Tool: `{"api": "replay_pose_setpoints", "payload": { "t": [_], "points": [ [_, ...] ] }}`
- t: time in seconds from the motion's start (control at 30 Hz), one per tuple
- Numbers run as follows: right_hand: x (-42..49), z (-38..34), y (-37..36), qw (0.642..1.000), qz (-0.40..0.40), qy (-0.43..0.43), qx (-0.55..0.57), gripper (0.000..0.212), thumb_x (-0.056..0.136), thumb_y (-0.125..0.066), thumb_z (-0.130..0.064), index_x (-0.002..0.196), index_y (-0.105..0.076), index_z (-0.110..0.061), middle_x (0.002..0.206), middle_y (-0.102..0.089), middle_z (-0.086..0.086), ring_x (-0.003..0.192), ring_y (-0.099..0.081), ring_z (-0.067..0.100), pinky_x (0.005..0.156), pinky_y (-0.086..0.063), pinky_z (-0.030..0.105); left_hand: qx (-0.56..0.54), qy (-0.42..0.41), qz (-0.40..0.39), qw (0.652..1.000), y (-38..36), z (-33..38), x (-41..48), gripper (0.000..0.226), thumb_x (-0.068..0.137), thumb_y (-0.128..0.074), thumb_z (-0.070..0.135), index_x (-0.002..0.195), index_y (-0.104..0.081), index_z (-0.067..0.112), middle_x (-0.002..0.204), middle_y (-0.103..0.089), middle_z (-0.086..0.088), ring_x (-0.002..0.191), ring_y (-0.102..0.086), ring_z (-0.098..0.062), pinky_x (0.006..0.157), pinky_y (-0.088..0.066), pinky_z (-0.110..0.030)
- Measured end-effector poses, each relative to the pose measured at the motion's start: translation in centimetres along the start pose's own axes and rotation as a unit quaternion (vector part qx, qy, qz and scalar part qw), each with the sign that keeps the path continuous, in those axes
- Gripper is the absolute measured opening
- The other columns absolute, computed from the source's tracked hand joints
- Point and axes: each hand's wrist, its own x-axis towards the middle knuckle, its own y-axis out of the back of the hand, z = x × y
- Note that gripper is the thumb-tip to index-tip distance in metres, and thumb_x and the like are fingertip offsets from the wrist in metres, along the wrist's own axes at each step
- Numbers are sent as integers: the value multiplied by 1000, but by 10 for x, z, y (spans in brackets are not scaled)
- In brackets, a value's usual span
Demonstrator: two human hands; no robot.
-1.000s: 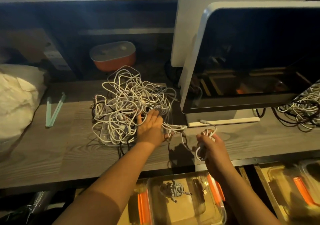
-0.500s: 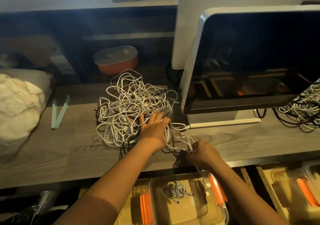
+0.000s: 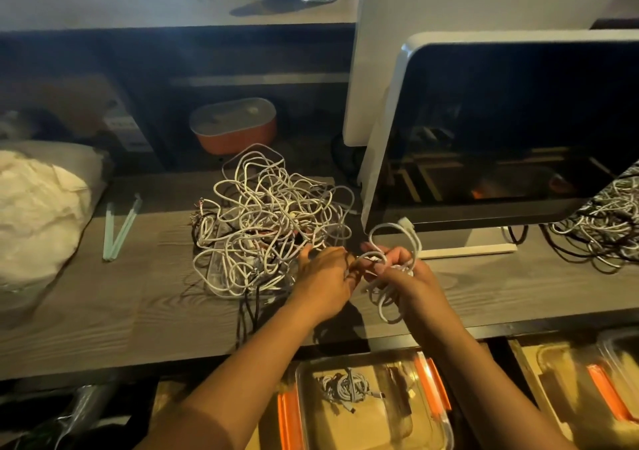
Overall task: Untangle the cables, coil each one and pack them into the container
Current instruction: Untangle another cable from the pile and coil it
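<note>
A tangled heap of white and dark cables (image 3: 266,221) lies on the wooden desk (image 3: 103,311). My right hand (image 3: 397,276) grips a loose bundle of white cable (image 3: 390,301), with loops and a flat plug (image 3: 406,225) sticking up above the fingers. My left hand (image 3: 325,276) is just right of the heap, its fingertips pinching the same cable beside my right hand. Below the desk edge stands a clear container (image 3: 439,425) with orange clips, holding one coiled grey cable (image 3: 342,387).
A monitor (image 3: 501,131) stands at the right, with a second cable tangle (image 3: 601,231) beside its foot. An orange lidded box (image 3: 235,128) sits behind the heap. Two pale green sticks (image 3: 121,228) and a white bag (image 3: 34,214) lie left. Another clear container (image 3: 587,380) is lower right.
My left hand has come off the heap and moved right to meet my right hand. My right hand has lifted the white cable bundle up from the desk edge.
</note>
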Motion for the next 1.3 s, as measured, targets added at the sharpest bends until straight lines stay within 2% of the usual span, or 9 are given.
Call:
{"api": "replay_pose_setpoints", "payload": {
  "t": [0.23,0.37,0.47,0.57,0.67,0.87,1.0,1.13,1.3],
  "points": [
    [0,-7,4,989,5,-6,145,17,74,-59,-17,80,-44,-13,74,-60,5,67,-63,22,58,-53,30,47,-10,42,998,11,-4,-6,8,94,-44,27,88,-49,25,97,-61,5,100,-54,-16,113,-16,-36],
    [3,-10,9,995,84,11,-54,14,89,-55,-7,90,-50,-20,80,-56,7,72,-56,26,64,-52,38,64,-13,108,992,21,-6,-11,25,97,-40,40,101,-55,21,94,-67,3,87,-61,-21,86,-42,-32],
    [3,-9,13,976,89,16,-196,25,89,-55,-6,96,-52,-30,89,-58,11,79,-60,27,68,-54,38,83,-16,136,987,32,-2,-20,24,96,-42,42,103,-55,23,97,-64,6,89,-61,-19,68,-37,-28],
    [4,-6,17,950,84,5,-301,24,88,-56,-6,97,-53,-28,86,-57,4,75,-61,19,68,-56,34,141,-1,128,982,39,-1,-28,25,95,-42,42,102,-60,26,98,-66,5,91,-60,-19,67,-33,-28],
    [7,0,23,898,91,-22,-430,36,88,-61,-16,122,-50,-21,102,-59,2,81,-59,12,67,-52,25,143,40,73,986,41,-3,-33,30,96,-42,42,105,-65,25,98,-67,1,93,-61,-22,71,-36,-29],
    [0,-7,21,837,65,-55,-541,74,82,-70,-33,143,-28,-22,148,-33,7,127,-43,24,95,-43,30,3,62,32,998,38,2,-38,14,92,-50,25,95,-63,18,100,-57,1,92,-55,-18,72,-39,-29],
    [-15,-9,0,793,-15,15,-608,60,90,-59,-34,142,-32,-27,145,-36,-4,135,-32,16,112,-30,35,-84,76,51,992,39,17,-39,6,90,-53,23,89,-58,23,90,-54,6,73,-48,-10,61,-32,-24],
    [-18,2,-16,876,12,74,-476,11,95,-49,-19,102,-57,-21,94,-59,-7,88,-57,12,77,-49,29,-173,69,31,982,41,23,-40,9,89,-57,24,82,-53,29,81,-52,9,64,-47,-4,53,-31,-19],
    [-11,-9,-11,854,13,118,-506,12,96,-50,-22,95,-61,-20,88,-59,-7,82,-53,5,73,-48,25,-50,77,-107,990,43,8,-39,21,97,-42,16,101,-62,22,91,-54,1,74,-48,-12,60,-34,-24]
  ]
}}
